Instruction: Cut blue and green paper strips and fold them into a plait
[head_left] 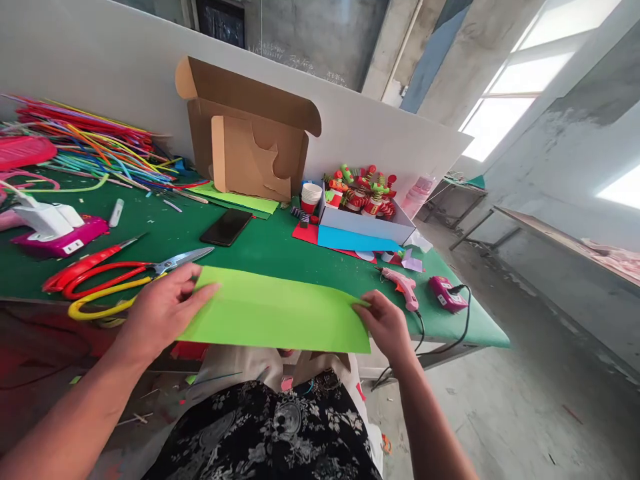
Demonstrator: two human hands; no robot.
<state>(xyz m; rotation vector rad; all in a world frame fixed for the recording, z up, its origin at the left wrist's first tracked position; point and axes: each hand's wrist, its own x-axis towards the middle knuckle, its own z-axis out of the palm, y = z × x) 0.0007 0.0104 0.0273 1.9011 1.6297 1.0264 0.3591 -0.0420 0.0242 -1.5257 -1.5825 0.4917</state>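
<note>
two hands, left (167, 307) and right (385, 325), each clamp their grip on green paper (280, 313), no lettering legible.

Green table (280, 257) with black phone (227, 227)

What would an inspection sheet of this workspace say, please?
Surface: green tabletop, small scraps scattered on it.
Work things: lime-green sheet, slightly curved.
Clutter: heaped coloured strips, open cardboard box, phone, scissors beside the left hand.
Hands: left hand and right hand grip opposite ends of the sheet.
Cables: black cord from the purple socket block loops past the table edge.
Surroundings: concrete floor, scraps on it; other people, nothing seen.
</note>
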